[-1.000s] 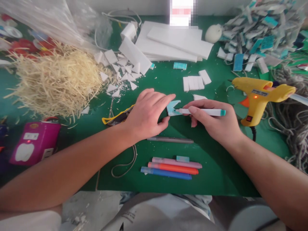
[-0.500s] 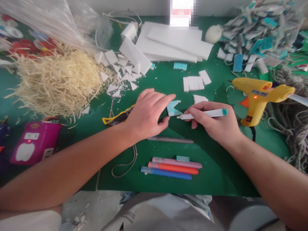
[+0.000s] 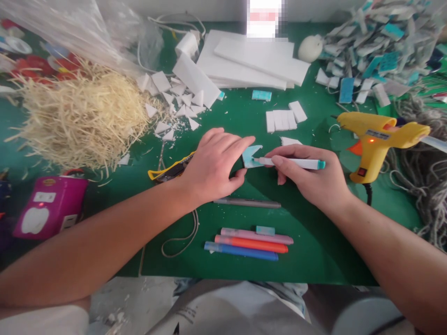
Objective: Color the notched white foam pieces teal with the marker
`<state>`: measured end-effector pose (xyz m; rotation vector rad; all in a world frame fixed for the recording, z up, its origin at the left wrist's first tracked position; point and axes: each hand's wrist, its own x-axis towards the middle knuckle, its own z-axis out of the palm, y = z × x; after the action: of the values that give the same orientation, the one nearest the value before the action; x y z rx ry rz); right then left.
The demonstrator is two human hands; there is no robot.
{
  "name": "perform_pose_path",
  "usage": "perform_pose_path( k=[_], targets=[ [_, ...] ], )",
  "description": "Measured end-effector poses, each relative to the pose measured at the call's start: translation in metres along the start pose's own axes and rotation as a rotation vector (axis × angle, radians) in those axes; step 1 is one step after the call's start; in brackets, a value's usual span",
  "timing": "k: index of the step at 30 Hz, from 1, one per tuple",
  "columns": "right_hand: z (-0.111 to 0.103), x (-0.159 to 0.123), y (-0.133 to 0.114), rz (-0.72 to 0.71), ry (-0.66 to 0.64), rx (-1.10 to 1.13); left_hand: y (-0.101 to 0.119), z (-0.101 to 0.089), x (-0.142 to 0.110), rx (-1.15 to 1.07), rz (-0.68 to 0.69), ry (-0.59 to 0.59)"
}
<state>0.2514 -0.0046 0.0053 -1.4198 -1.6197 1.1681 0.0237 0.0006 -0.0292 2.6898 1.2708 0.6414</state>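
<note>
A small notched foam piece (image 3: pixel 248 157), coloured light blue on top, lies on the green table. My left hand (image 3: pixel 218 163) holds its left edge between thumb and fingers. In my right hand (image 3: pixel 307 172) is a white marker pen (image 3: pixel 296 163) with a teal end. Its tip touches the blue face near the notch. Beside my left wrist lies a yellow and black utility knife (image 3: pixel 171 170), partly hidden by that hand. A grey pen (image 3: pixel 247 203) lies just below the hands, and a white foam piece (image 3: pixel 289 141) sits behind my right fingers.
Pink, orange and blue markers (image 3: pixel 251 243) and a teal cap (image 3: pixel 265 231) lie in front. A yellow glue gun (image 3: pixel 375 139) stands at right. Straw (image 3: pixel 91 116) and a purple power socket (image 3: pixel 52 207) are at left. White foam sheets (image 3: pixel 251 60) and foam strips (image 3: pixel 281 120) lie behind.
The marker tip drew back to the foam piece's lower right corner half a second ago, and is now on the blue face again. My left hand has stayed still.
</note>
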Motion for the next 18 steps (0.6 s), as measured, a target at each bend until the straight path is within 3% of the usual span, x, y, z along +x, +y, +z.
perform_pose_path(
  k=[9,15,18],
  targets=[
    [0.0018,-0.0017,0.0013,-0.021,0.023,-0.001,0.0004,-0.0013,0.0005,-0.006,-0.009,-0.014],
    [-0.001,-0.001,0.0016,-0.004,-0.029,-0.029,0.0002,-0.0006,0.0003,-0.014,-0.014,-0.008],
    [-0.0009,-0.0006,0.0012,-0.019,0.014,-0.016,0.0,-0.0003,0.0004,-0.011,-0.001,-0.002]
  ],
)
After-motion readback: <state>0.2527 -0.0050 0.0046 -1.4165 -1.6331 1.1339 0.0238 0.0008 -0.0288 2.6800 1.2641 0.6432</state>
